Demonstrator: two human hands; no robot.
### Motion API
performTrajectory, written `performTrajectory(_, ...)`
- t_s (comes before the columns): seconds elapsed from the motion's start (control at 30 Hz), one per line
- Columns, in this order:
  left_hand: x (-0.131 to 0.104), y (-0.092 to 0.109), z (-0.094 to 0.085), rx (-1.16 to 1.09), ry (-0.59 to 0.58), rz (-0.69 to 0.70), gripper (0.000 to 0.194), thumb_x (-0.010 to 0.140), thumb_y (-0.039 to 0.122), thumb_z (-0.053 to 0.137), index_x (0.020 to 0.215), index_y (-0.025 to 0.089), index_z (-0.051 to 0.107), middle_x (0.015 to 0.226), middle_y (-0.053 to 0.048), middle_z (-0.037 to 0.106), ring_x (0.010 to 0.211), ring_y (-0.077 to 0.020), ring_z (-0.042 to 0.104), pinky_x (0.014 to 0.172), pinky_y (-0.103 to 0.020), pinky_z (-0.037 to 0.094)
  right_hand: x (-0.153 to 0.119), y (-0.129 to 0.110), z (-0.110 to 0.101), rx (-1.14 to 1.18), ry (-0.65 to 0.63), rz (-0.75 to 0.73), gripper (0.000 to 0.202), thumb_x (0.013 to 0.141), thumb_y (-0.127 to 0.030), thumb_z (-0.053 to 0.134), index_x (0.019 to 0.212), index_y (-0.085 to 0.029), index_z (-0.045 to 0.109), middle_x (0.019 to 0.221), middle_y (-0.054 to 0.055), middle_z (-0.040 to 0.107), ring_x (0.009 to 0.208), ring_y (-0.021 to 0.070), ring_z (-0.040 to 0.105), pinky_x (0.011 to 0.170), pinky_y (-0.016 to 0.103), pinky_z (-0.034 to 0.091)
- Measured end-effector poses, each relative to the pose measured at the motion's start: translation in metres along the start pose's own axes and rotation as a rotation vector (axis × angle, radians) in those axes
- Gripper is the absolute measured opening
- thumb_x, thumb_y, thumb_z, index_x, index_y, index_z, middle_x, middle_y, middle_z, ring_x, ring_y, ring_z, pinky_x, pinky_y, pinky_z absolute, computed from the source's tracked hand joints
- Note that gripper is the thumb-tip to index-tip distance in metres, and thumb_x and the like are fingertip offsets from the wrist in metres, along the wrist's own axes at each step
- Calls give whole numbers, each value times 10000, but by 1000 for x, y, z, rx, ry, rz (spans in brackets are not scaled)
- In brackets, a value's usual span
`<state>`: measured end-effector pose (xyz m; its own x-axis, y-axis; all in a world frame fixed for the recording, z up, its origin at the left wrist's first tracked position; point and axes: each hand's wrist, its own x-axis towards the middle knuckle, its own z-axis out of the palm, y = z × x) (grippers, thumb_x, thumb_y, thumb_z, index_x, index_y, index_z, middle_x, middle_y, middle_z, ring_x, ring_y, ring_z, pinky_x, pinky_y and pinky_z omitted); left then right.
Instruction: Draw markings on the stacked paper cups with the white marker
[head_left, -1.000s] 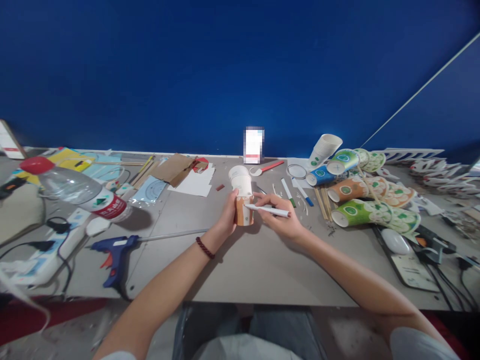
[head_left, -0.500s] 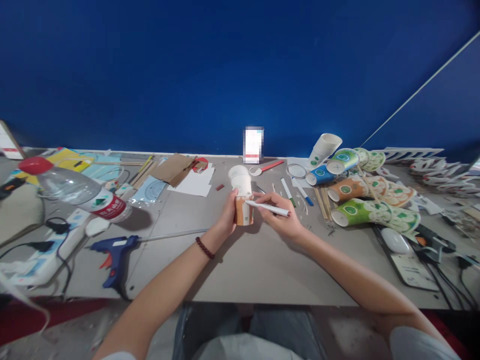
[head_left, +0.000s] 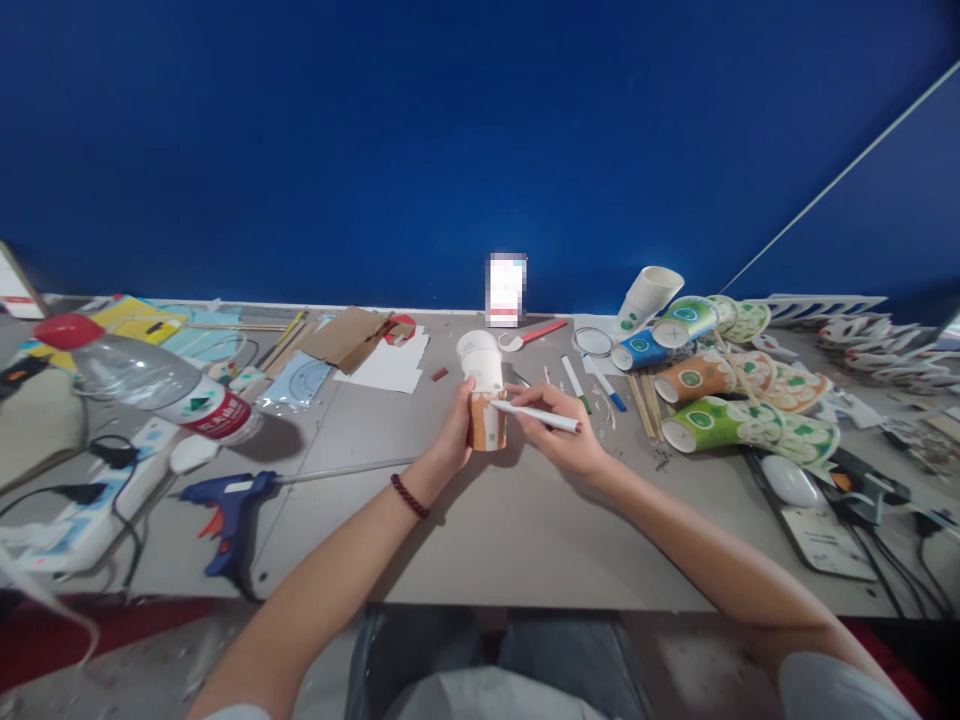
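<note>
My left hand (head_left: 454, 438) is closed around the side of an orange-and-white paper cup (head_left: 489, 420), which is held over the middle of the table. White paper cups (head_left: 480, 358) adjoin it at its far end; I cannot tell how they are joined. Between the fingers of my right hand (head_left: 559, 428) is a white marker pen (head_left: 546, 415). Its tip points left at the orange cup's side, touching it or very close. My left wrist wears a dark beaded bracelet (head_left: 409, 496).
On the left are a water bottle (head_left: 172, 390), a blue glue gun (head_left: 234, 500) and a power strip (head_left: 120, 490). Coloured paper cups (head_left: 705, 425), a white cup stack (head_left: 651, 295) and wooden sticks (head_left: 646, 405) lie right. A phone (head_left: 507, 290) leans against the blue wall.
Almost nothing differs. Both hands, the cup and the marker stay in nearly the same place.
</note>
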<state>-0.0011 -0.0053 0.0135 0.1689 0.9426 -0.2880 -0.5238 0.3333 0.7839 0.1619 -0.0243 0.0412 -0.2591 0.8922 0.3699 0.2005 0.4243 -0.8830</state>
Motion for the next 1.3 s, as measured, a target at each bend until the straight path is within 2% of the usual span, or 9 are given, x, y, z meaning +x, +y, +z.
performTrajectory(0.13, 0, 0, 0, 4, 15, -6, 497, 875, 612, 511, 967, 154, 682, 771, -64, 697, 611, -192, 639, 521, -301, 511, 1, 2, 0, -3, -9, -7, 68, 818, -238, 639, 886, -237, 644, 973, 88, 782, 1204, 308, 667, 895, 422, 561)
performTrajectory(0.3, 2, -1, -1, 6, -2, -3, 510, 879, 609, 496, 987, 148, 686, 807, -69, 700, 646, -190, 646, 538, -296, 516, 0, 1, 0, 30, 3, 3, 102, 823, -238, 644, 925, -239, 650, 1028, 87, 775, 1199, 294, 671, 919, 425, 558)
performTrajectory(0.43, 2, -1, -3, 8, -6, -14, 510, 864, 627, 510, 964, 158, 683, 765, -60, 686, 598, -186, 626, 522, -302, 509, 0, -1, 0, 12, -9, 5, 67, 822, -251, 657, 887, -242, 649, 951, 76, 779, 1219, 307, 657, 910, 428, 560)
performTrajectory(0.6, 2, -2, -3, 0, -9, -10, 521, 868, 630, 506, 959, 151, 691, 757, -67, 689, 617, -192, 636, 537, -300, 504, 0, 1, 0, 16, -4, 6, 106, 832, -257, 651, 937, -244, 650, 1053, 91, 769, 1185, 295, 678, 921, 430, 559)
performTrajectory(0.73, 2, -2, -3, 2, -8, -10, 524, 855, 640, 524, 977, 158, 691, 786, -67, 702, 645, -199, 651, 549, -299, 503, 0, 1, 0, 6, -12, 0, 52, 830, -260, 655, 880, -248, 648, 946, 66, 776, 1217, 303, 658, 912, 429, 560)
performTrajectory(0.9, 2, -2, -2, -20, 4, 24, 481, 851, 610, 547, 943, 160, 690, 790, -60, 710, 660, -186, 655, 582, -288, 513, 0, 1, -1, 22, 0, 17, 109, 828, -256, 651, 936, -238, 649, 1077, 101, 771, 1181, 293, 681, 896, 418, 567)
performTrajectory(1.03, 2, -2, -2, -8, 4, -13, 508, 859, 626, 519, 953, 157, 690, 740, -53, 691, 592, -177, 624, 536, -290, 499, 1, 2, -1, 24, -8, 5, 57, 823, -246, 652, 879, -239, 646, 958, 82, 783, 1212, 305, 662, 897, 429, 561)
performTrajectory(1.17, 4, -3, -5, -4, -19, -13, 526, 859, 637, 513, 966, 155, 693, 746, -58, 691, 594, -181, 630, 539, -294, 500, 1, 2, 0, 43, 3, 22, 96, 828, -263, 652, 921, -238, 651, 1052, 95, 779, 1176, 293, 684, 878, 418, 571)
performTrajectory(1.3, 5, -4, -6, 6, -22, -23, 542, 845, 656, 517, 967, 159, 696, 750, -58, 693, 591, -188, 632, 524, -300, 491, 1, 2, 0, 30, -8, 19, 53, 823, -245, 648, 876, -237, 645, 968, 80, 787, 1205, 300, 668, 897, 429, 564)
